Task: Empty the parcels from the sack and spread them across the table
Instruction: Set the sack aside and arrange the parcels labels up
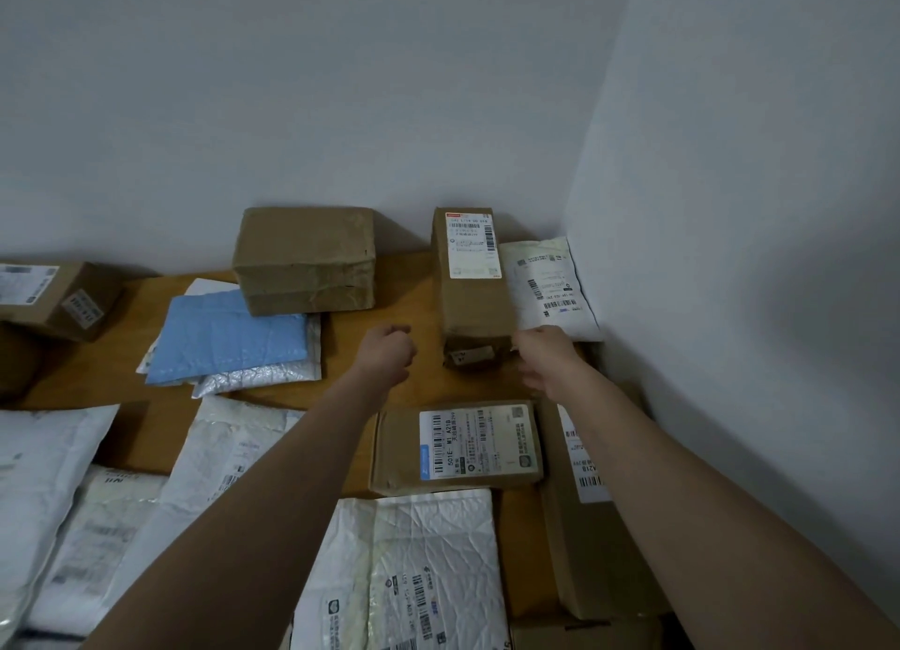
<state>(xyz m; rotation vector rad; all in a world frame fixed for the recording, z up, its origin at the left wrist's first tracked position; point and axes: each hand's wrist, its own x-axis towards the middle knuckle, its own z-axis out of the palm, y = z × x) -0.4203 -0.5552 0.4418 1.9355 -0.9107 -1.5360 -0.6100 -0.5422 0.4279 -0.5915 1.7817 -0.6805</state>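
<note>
A white label on the flat brown box [458,447] reads "501E- M1 A21B"; it lies on the counter [404,298] just nearer than both hands. The left hand [387,352] hangs loosely curled, holding nothing. The right hand's [548,357] fingers touch the near right corner of a long, creased, labelled brown carton [472,284]; their grip cannot be told.
</note>
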